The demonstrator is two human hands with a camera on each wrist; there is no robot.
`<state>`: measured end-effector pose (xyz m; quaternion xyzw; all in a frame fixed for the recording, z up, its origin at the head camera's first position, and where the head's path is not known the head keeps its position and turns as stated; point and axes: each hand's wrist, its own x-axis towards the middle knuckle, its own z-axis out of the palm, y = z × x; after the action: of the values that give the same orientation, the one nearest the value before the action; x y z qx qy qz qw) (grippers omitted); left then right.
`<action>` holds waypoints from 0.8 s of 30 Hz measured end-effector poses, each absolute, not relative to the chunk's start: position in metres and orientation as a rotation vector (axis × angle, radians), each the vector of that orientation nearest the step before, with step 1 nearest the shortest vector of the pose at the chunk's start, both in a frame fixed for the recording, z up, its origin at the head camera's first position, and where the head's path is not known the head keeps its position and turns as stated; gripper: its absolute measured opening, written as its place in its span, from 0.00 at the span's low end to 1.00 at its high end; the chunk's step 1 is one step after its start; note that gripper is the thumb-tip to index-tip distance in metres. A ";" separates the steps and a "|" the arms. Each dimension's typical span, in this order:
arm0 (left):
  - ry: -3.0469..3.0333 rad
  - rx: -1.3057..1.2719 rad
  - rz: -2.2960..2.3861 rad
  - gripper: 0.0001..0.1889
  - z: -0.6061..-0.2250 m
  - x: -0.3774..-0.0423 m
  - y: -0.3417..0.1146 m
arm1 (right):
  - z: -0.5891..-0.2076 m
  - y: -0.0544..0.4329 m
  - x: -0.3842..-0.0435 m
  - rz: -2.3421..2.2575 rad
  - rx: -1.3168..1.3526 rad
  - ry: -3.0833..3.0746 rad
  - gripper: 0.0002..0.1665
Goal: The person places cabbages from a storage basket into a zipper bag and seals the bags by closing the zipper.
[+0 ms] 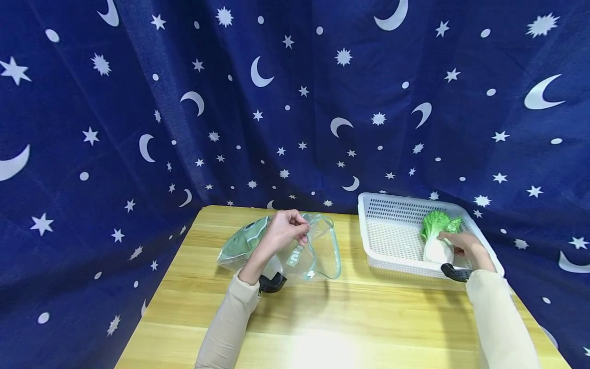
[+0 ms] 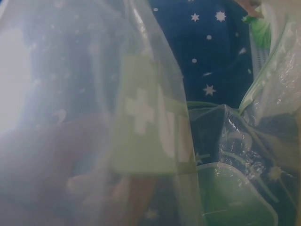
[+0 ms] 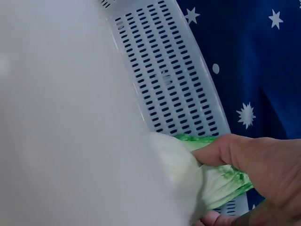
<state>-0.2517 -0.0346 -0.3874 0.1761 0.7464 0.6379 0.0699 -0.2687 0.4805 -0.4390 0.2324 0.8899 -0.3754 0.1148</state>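
My left hand [image 1: 287, 229] pinches the upper edge of a clear plastic bag [image 1: 324, 249] with green trim, thumb against fingertips. The bag lies on its side with its mouth facing right, and a green printed panel [image 1: 246, 241] shows at its left end. In the left wrist view the clear film [image 2: 141, 113] covers much of the picture, with the fingers blurred behind it. My right hand [image 1: 469, 245] grips a Chinese cabbage [image 3: 181, 167] by its white stalk, thumb on top. Green leaves [image 1: 435, 223] point away from me, inside the right end of the white basket [image 1: 369, 241].
The perforated white basket stands at the back right of the wooden table [image 1: 276, 328]. A dark blue curtain [image 1: 313, 102] with moons and stars hangs close behind the table and along its sides. Black straps [image 1: 272, 283] circle both wrists.
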 end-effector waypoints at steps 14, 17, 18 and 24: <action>2.230 0.513 1.941 0.03 -0.388 -0.253 -0.034 | -0.427 0.444 -0.254 -0.925 0.749 3.007 0.37; 2.229 0.513 1.947 0.03 -0.387 -0.253 -0.034 | -0.429 0.428 -0.252 -1.099 0.854 3.061 0.39; 2.229 0.513 1.947 0.03 -0.387 -0.252 -0.034 | -0.430 0.422 -0.251 -1.168 0.894 3.078 0.38; 2.231 0.511 1.948 0.03 -0.385 -0.252 -0.035 | -0.437 0.386 -0.246 -1.560 1.015 3.227 0.31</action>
<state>-0.2520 -0.0349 -0.3853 0.1695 0.7406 0.6466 0.0681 -0.2460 0.3863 -0.4372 0.2608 0.8297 -0.4010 -0.2877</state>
